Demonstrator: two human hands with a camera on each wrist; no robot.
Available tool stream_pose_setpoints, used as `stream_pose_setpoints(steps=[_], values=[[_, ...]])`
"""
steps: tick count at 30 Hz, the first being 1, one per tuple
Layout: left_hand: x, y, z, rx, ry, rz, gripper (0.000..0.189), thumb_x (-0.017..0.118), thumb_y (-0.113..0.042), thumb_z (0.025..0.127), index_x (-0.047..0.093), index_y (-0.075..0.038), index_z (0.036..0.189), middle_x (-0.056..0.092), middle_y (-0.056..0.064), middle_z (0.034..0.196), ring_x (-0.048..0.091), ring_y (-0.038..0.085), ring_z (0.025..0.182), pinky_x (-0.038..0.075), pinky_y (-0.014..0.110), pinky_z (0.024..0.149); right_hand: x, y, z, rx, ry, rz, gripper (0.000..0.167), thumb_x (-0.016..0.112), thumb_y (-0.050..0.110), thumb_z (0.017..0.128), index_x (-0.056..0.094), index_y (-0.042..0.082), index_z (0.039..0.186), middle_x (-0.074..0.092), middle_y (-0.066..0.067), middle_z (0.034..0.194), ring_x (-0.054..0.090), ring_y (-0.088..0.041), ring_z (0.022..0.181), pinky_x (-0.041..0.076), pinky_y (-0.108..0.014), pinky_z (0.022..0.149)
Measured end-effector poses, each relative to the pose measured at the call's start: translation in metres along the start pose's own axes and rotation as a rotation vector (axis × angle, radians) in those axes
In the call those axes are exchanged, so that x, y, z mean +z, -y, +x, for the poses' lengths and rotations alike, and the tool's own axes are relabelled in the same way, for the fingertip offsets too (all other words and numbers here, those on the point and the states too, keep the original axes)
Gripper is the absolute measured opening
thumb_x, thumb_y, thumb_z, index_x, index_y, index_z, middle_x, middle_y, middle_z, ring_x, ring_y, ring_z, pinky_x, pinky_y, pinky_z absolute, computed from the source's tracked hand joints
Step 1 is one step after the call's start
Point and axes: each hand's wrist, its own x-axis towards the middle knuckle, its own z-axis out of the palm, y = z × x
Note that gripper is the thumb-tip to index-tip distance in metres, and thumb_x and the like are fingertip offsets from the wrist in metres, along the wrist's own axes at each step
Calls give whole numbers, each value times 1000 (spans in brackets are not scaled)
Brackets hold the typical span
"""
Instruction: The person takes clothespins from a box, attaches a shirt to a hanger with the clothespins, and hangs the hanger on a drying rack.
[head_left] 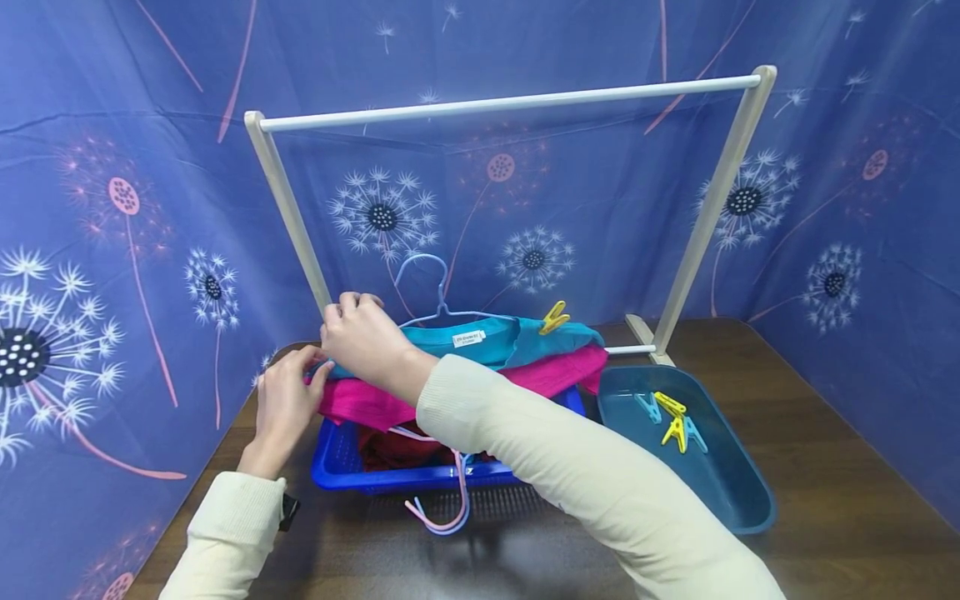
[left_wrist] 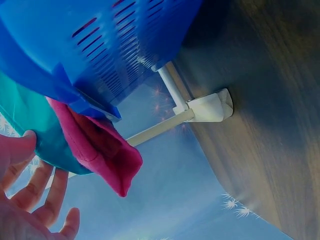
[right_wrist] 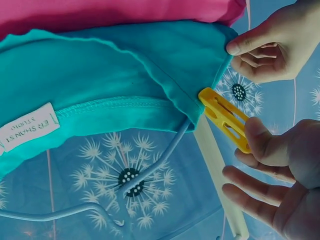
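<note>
A teal garment [head_left: 435,340] with a white label [head_left: 468,337] lies over a pink garment [head_left: 555,377]. My left hand [head_left: 281,408] pinches the teal garment's left end between thumb and fingers. In the right wrist view, my right hand [right_wrist: 287,170] pinches a yellow clothespin [right_wrist: 209,100] by its handle end. The clothespin's tip meets the teal fabric beside the light blue hanger [right_wrist: 170,142]. A second yellow clothespin [head_left: 553,318] is clipped at the garment's right side. In the head view, my right hand [head_left: 371,342] hides the left clothespin.
Beneath the garments stands a blue basket [head_left: 337,475] with dark red cloth and pink and blue hanger hooks [head_left: 463,500] over its front. A teal tray [head_left: 720,475] holds yellow and blue clothespins [head_left: 675,433]. Behind rises a rack with a white bar [head_left: 510,103].
</note>
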Motion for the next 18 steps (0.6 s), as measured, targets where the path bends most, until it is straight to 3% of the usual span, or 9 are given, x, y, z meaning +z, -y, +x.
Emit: stream_pose_setpoints(steps=[7,18], values=[[0,1,-1,0,2,-11,10,69,-10,79,63,-5,85,67,15,81,63,37,78,40,53,66,-2,4,6,-15,15,12,36,31,30,99,66,23,108,62,3,98,59,-19,91,50,-34,72],[0,1,-1,-19,23,-12,11,71,-8,77,63,-5,85,68,14,82,63,37,80,39,54,68,-1,3,13,-28,68,84,34,35,18,97,66,30,104,62,6,100,58,-14,88,48,-32,70]])
